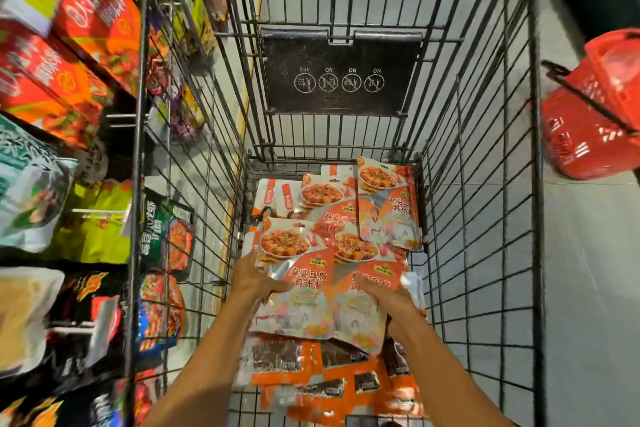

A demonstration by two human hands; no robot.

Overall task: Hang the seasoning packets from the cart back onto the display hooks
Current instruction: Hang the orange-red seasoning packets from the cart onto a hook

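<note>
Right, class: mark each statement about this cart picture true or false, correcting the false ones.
The left hand and right hand reach into the black wire cart. True.
The orange foil seasoning packets hang from hooks. False: they lie piled in the cart.
A red plastic basket sits right of the cart. True.
The black plastic flap with white icons lies on the packets. False: it is on the cart's far wall, above them.

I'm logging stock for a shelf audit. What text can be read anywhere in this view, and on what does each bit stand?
"YES", upside down: leftmost icon on the black flap of the cart.
"NO", upside down, three times: the flap's other icons.
"麻婆豆腐": orange seasoning packets in the cart; smaller print blurred.
Shelf packages, red basket: print too blurred to read.
</note>
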